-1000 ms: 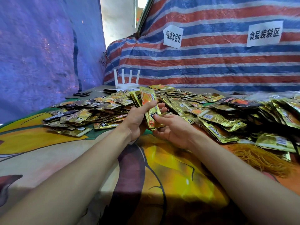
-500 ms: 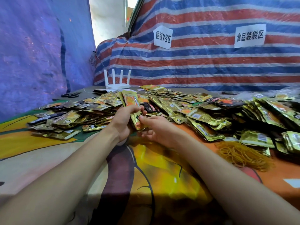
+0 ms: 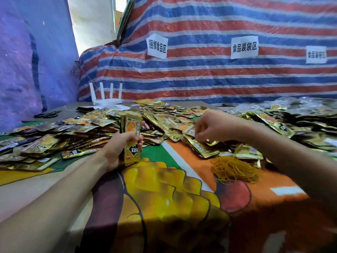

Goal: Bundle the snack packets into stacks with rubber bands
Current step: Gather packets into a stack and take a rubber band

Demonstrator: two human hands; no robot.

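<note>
My left hand [image 3: 119, 146] grips a small upright stack of gold snack packets [image 3: 131, 137] just above the table, fingers curled round its middle. My right hand [image 3: 209, 127] is off to the right over the big heap of loose gold packets [image 3: 164, 119]. Its fingers curl down onto a packet [image 3: 202, 145] at the heap's near edge. Whether it has lifted that packet I cannot tell. A tangle of yellow rubber bands [image 3: 235, 169] lies on the cloth below my right forearm.
The table wears a bright printed cloth [image 3: 182, 198]. Packets spread left [image 3: 42, 143] and right [image 3: 291, 125] across its far half. A white router [image 3: 106, 99] and black scissors [image 3: 46, 115] sit at the back left. Striped tarpaulin with paper labels [image 3: 244, 46] closes the back.
My right hand has left the stack and moved right to the heap's edge. My left hand keeps the stack alone, now standing upright. The view has swung to the right.
</note>
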